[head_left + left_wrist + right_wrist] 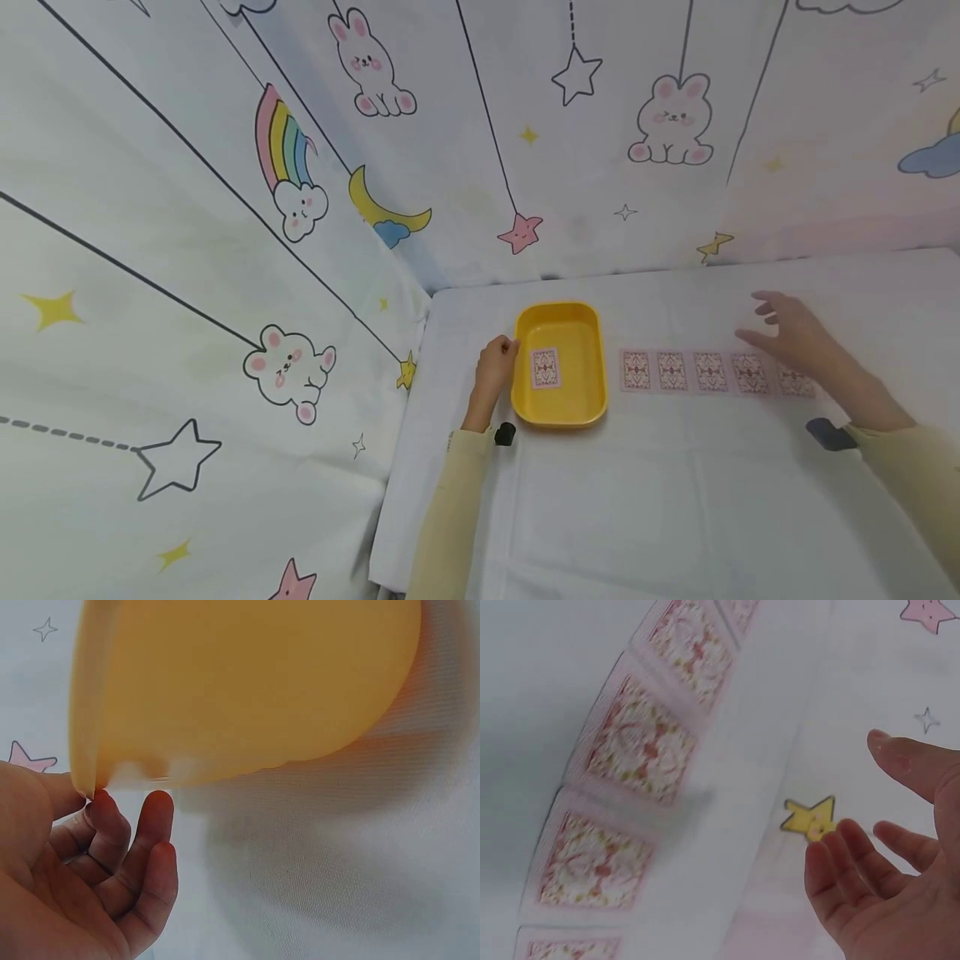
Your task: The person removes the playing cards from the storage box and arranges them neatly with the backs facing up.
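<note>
My left hand (496,364) pinches the left rim of a yellow plastic tray (577,407); the left wrist view shows the thumb and forefinger on that rim, the other fingers curled loosely below it. Inside the tray lies one playing card (546,368), its red patterned back up. My right hand (797,335) hovers above the right end of a row of cards, fingers spread and holding nothing. The row's leftmost card (636,370) is near the tray. Several cards lie side by side, backs up; the right hand partly covers the last card (795,383) in the head view.
A white cloth (637,508) covers the table. Behind it and at the left hang white curtains (465,150) printed with rabbits, stars and a rainbow. Dark wrist-camera pieces (506,433) sit at both sleeves.
</note>
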Available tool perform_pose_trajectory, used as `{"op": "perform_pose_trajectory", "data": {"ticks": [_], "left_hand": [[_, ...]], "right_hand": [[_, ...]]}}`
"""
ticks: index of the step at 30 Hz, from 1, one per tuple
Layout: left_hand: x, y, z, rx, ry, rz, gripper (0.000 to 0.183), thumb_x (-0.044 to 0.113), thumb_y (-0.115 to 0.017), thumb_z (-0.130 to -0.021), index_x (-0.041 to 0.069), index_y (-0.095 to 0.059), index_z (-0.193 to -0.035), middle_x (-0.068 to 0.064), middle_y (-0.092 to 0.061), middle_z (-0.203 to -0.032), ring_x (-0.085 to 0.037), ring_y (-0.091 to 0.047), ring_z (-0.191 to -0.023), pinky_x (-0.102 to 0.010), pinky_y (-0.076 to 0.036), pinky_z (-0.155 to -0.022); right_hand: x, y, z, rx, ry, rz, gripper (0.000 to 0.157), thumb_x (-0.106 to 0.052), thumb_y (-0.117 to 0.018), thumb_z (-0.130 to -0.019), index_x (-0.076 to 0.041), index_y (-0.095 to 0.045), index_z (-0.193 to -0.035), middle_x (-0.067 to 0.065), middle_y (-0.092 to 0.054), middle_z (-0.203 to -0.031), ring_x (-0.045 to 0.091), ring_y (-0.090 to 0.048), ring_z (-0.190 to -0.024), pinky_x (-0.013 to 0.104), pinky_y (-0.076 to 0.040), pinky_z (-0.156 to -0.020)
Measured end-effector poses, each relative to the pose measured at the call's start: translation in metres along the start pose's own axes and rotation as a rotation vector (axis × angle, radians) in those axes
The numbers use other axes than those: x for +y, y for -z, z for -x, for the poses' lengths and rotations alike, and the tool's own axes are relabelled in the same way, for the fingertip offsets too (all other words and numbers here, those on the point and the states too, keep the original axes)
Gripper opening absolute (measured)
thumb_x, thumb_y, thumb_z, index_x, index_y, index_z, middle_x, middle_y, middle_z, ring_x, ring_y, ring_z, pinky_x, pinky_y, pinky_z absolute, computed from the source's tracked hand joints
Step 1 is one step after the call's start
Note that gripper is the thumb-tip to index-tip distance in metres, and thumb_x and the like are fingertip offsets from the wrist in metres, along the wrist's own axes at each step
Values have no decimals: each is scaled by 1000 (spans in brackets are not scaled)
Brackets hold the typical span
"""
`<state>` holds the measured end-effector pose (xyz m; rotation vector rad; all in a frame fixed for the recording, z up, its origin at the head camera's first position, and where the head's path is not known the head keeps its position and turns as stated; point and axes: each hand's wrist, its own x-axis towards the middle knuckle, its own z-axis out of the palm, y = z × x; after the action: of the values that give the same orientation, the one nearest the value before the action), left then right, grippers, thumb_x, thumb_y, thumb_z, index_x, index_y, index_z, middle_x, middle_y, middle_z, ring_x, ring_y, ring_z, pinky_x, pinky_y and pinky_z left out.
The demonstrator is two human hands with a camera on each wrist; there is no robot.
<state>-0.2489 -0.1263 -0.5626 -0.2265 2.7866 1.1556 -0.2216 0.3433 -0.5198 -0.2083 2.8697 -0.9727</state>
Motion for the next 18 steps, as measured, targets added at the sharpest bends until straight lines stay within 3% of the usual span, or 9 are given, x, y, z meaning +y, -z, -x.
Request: {"op": "perform_pose_trajectory", "data": {"ticks": [18], "left_hand": [[0, 0, -2, -9, 10, -3, 31, 39, -51, -105, 11, -58, -92, 1, -49, -75, -12, -44, -62, -24, -35, -55]], "right_hand": [[-66, -48, -27, -86, 53, -62, 75, -30, -62, -100, 6, -23, -153, 36, -43, -137, 53, -43, -126, 67, -38, -103]]}}
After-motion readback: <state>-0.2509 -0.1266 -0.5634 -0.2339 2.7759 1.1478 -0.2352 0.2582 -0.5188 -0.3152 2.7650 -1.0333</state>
